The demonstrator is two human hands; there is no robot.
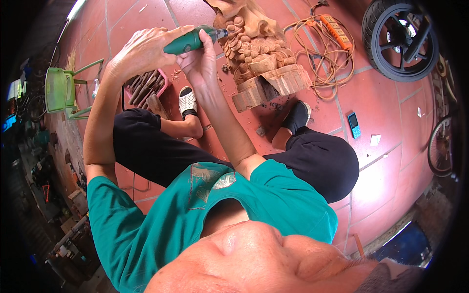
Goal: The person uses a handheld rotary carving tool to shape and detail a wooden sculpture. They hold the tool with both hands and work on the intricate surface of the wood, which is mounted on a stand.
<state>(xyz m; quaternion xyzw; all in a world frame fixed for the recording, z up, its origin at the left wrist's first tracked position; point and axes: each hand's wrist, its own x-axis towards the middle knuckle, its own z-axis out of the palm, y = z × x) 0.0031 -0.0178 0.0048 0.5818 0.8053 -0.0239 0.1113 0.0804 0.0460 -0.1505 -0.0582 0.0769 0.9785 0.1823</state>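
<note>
Both of my hands grip a green handheld rotary tool (184, 43), which lies almost level and points right. My left hand (144, 51) wraps round its rear end from above and the left. Nearer the front, my right hand (199, 66) holds it from below, thumb up along the body. The tool's narrow metal tip reaches the left side of a brown wood carving (251, 46) with rounded, clustered shapes; whether it touches cannot be made out. The carving stands on its rough, blocky wooden base (288, 79), between and beyond my feet.
A pink basket (167, 84) of wooden-handled tools lies by my left foot. Right of the carving are an orange power strip (336, 32), a coiled orange cord (334, 80) and a black wheel (400, 41). A blue phone (354, 125) rests on the tiles. A green chair (61, 90) stands left.
</note>
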